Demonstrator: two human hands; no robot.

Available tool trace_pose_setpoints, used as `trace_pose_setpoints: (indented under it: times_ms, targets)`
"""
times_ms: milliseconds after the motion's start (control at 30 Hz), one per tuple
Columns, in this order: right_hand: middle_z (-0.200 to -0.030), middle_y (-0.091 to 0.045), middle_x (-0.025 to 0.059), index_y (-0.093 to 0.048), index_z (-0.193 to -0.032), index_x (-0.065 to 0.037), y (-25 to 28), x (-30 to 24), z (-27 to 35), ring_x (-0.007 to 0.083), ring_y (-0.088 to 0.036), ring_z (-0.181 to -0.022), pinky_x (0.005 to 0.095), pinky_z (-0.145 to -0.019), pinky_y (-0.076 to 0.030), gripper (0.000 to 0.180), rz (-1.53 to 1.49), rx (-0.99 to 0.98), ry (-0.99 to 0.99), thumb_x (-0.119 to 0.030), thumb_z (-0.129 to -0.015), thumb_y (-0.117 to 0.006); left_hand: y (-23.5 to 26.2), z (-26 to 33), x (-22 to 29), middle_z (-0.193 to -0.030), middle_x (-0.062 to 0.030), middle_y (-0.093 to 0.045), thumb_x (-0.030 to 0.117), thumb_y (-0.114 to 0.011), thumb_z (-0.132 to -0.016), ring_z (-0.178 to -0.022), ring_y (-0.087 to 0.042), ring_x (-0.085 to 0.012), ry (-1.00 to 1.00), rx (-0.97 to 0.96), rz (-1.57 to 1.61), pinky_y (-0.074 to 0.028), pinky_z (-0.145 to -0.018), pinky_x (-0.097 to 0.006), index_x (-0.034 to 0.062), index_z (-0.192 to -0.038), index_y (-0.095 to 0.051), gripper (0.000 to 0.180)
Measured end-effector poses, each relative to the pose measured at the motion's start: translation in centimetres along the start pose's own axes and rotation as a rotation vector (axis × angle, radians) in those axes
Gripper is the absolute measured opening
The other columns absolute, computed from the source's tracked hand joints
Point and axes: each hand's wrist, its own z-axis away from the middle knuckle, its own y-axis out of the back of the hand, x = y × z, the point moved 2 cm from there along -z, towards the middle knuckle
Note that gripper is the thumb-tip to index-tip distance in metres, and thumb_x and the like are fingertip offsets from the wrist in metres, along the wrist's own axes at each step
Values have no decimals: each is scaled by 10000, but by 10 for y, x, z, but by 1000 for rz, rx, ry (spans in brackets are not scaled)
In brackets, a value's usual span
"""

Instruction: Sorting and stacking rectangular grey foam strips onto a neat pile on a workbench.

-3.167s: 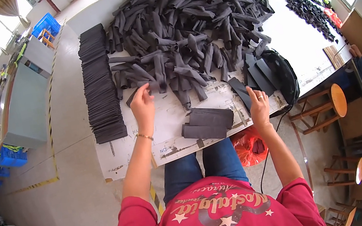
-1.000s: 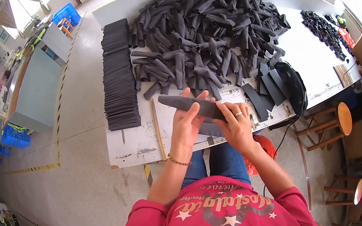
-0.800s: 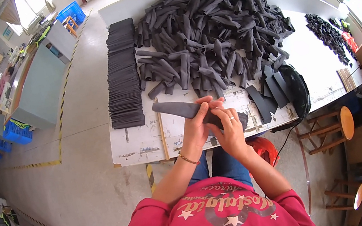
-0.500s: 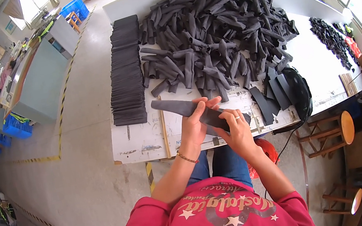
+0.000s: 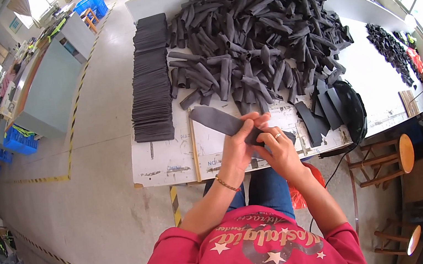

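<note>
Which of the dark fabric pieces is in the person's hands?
The dark strip gripped by the left hand and right hand, its free end pointing up-left; the heaped pieces and stacked row lie on the table.

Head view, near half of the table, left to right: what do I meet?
Row of stacked dark pieces, thin brown stick, left hand holding a dark strip, right hand, loose flat pieces, black bundle.
</note>
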Motion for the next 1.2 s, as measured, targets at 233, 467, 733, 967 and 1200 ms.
trace_pose_setpoints:
  times_ms: [233, 467, 733, 967, 1200]
  targets:
    - [-996, -562, 154, -521, -1001, -12, 4, -8, -6, 369, -564, -929, 446, -806, -484, 317, -1, -45, -44, -41, -762, -727, -1, 4, -4, -1149, -194, -657, 140, -591, -948, -1089, -622, -266, 59, 59, 3, -468, -988, -393, -4, -1153, -587, 251]
    - [-990, -587, 156, -549, -942, -3, 11, 6, -5, 353, -588, -891, 421, -749, -503, 231, -48, -34, 73, -15, -782, -715, -6, -8, 28, -983, -126, -673, 203, -568, -977, -1007, -645, -284, -231, 200, -17, -494, -938, -399, -4, -1200, -554, 305]
    - [-940, -613, 150, -573, -886, 11, 8, 11, -12, 339, -608, -820, 404, -676, -512, 197, -95, 50, 102, 40, -751, -712, -6, -6, 12, -958, -93, -667, 225, -576, -973, -927, -651, -252, -238, 193, -37, -506, -886, -380, 11, -1165, -592, 289]
    - [-936, -614, 140, -580, -869, 7, 2, 14, -13, 332, -605, -813, 401, -674, -509, 179, -119, 54, 80, 38, -749, -709, -3, -5, 7, -947, -84, -663, 213, -577, -973, -922, -651, -247, -243, 204, -34, -515, -871, -372, 9, -1171, -597, 284]
    - [-938, -616, 141, -583, -870, 8, -3, 15, -13, 332, -604, -812, 400, -675, -510, 169, -120, 49, 77, 27, -757, -706, -2, -4, 6, -940, -79, -663, 214, -582, -971, -920, -649, -245, -278, 231, -17, -520, -864, -370, 3, -1176, -595, 295]
